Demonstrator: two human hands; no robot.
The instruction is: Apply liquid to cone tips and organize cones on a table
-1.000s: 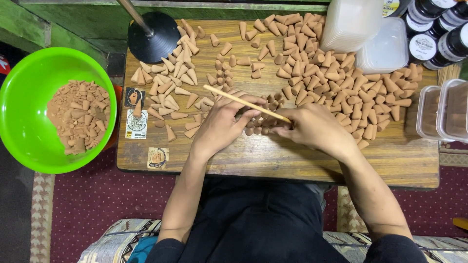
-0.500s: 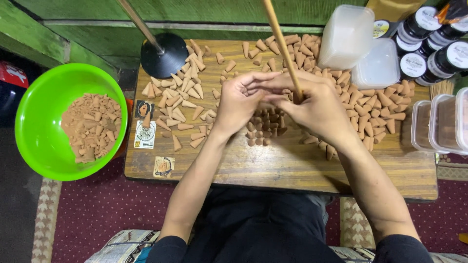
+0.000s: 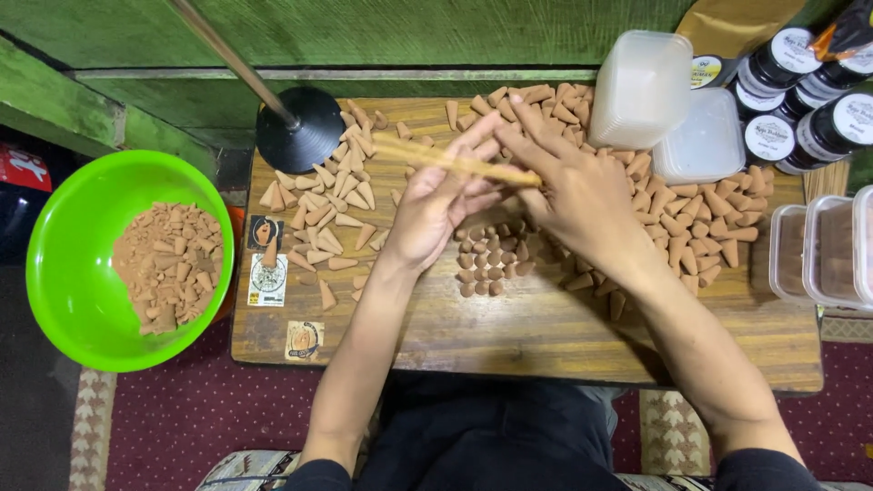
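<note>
We counted two hands, the left hand (image 3: 435, 211) and the right hand (image 3: 582, 195), one wooden stick (image 3: 455, 159), one green bowl (image 3: 55, 273), one black round base (image 3: 298, 136), about five dark jars (image 3: 823, 91), three stickers (image 3: 268, 264), and cones (image 3: 314, 214) too many to count.

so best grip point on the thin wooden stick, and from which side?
Probably the bare far-left end of the wooden stick, pinched across its width from above. It lies nearly level above the cones, and the left hand and right hand already cover the rest.
</note>
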